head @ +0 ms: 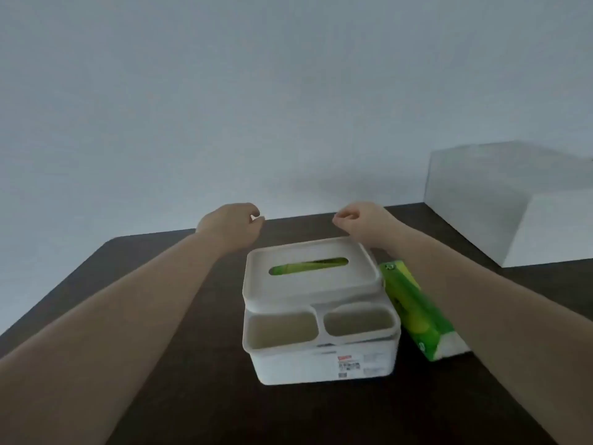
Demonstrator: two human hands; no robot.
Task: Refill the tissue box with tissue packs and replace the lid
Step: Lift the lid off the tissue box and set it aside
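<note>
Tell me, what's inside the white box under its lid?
Through the slot in the lid of the tissue box you can see something green, like the tissue pack lying beside it. The lid hides the rest, so how much is inside stays unknown.

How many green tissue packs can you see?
2. One green pack lies on the table just right of the white box. Another pack shows green through the lid's slot. More could be hidden inside.
</note>
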